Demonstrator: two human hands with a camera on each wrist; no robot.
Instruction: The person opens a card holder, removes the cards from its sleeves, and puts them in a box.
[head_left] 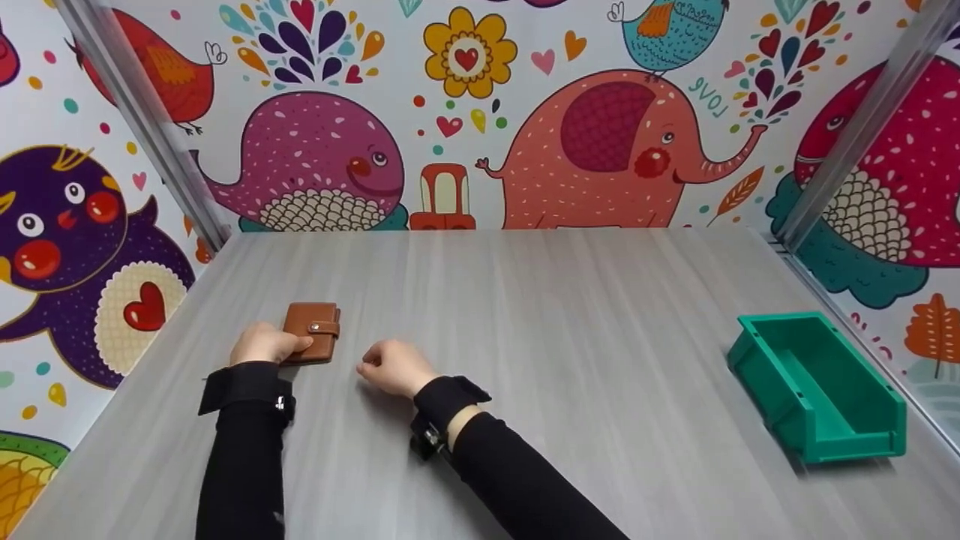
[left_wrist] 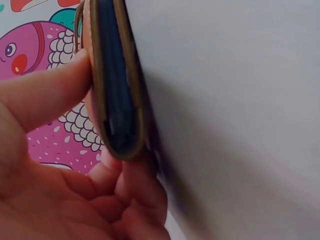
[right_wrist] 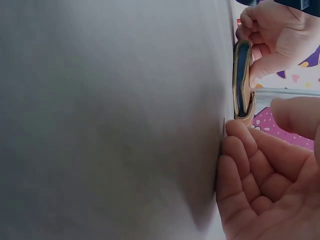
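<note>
A small brown leather wallet (head_left: 309, 319) with a snap strap lies closed on the left part of the table. My left hand (head_left: 264, 343) holds it by its left side, thumb on the upper cover. In the left wrist view, curled fingers (left_wrist: 142, 195) reach to the lower cover of the wallet (left_wrist: 116, 85), and dark blue inner layers show at its edge. To the right of the wallet, my right hand (head_left: 397, 369) rests at the tabletop with loosely curled fingers and nothing in it. Its thumb (right_wrist: 297, 116) stands apart from the fingers in the right wrist view.
A green open-topped plastic bin (head_left: 814, 450) stands at the right side of the grey wood-look table (head_left: 570, 330). Walls with cartoon animal prints (head_left: 600, 150) border the table at the back and sides, with metal posts (head_left: 161, 142) at the corners.
</note>
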